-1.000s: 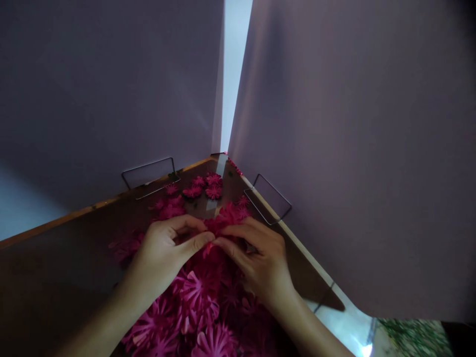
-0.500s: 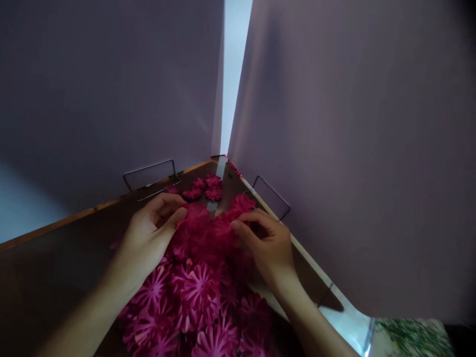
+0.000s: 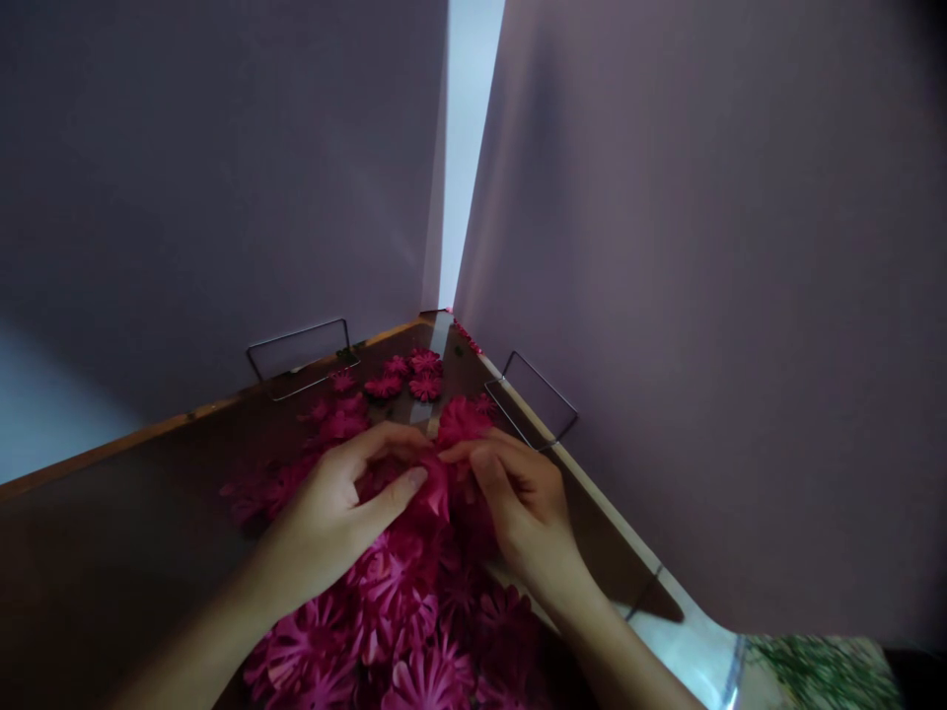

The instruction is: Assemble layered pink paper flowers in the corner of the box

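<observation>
From the head view, our left hand (image 3: 336, 508) and right hand (image 3: 522, 503) pinch one magenta paper flower (image 3: 444, 468) between fingertips, lifted off the flower pile (image 3: 400, 611) (likely to separate it) on the near counter (image 3: 110, 532), by grey partition boards (image 3: 702, 296).

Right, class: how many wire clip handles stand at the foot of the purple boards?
2. One wire handle stands at the left board's base; the other wire handle at the right board's base, just beyond the right hand. None seems hidden.
</observation>
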The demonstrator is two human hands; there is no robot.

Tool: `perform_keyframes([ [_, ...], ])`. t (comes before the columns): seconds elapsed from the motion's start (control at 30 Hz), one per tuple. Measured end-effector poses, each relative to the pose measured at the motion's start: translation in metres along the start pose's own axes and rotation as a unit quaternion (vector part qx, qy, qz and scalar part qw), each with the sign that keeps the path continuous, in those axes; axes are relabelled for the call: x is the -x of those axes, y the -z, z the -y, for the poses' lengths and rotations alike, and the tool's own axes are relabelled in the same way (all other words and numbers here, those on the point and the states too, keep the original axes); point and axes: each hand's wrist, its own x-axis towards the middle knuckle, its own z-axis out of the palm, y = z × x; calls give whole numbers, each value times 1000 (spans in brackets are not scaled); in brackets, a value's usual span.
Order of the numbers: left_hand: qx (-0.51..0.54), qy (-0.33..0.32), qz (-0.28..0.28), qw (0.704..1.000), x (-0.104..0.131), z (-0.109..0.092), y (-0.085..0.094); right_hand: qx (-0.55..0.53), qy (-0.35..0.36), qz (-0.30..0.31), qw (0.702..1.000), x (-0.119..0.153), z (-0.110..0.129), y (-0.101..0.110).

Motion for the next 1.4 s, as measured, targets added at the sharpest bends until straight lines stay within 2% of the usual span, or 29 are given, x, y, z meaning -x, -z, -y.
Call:
perform_keyframes([
  [0.13,-9,10,-40,999,-3,-2,5,-44,-65,-57,995,-1,-6,-3],
  [0.23,-65,-10,-43,997,-2,-6,10,-89,-86,-87,988,-2,-8,-4],
  [0.3,-95,-39,-35,994,0,-6,12,-98,-87,-71,989,-2,-7,-4],
  [0.4,-102,-72,-34,992,2,-5,12,-104,-77,-14,991,-1,-5,-4],
  [0.6,-194,-168,-101,961,0,-2,5,-84,-45,65,993,4,1,-4],
  [0.73,-179,-155,-113,965,-1,-1,3,-59,-21,95,994,6,4,-3],
  [0.9,-208,-177,-65,960,-1,-1,8,-55,-24,145,988,7,4,-1],
  [1.13,-233,-209,-86,946,2,-4,5,-39,-23,134,990,7,3,-3],
  [1.23,-228,-197,-74,951,2,-5,5,-42,-24,134,990,8,3,-5],
  [1.4,-208,-163,-106,959,1,-6,5,-53,-20,145,988,6,4,-4],
])
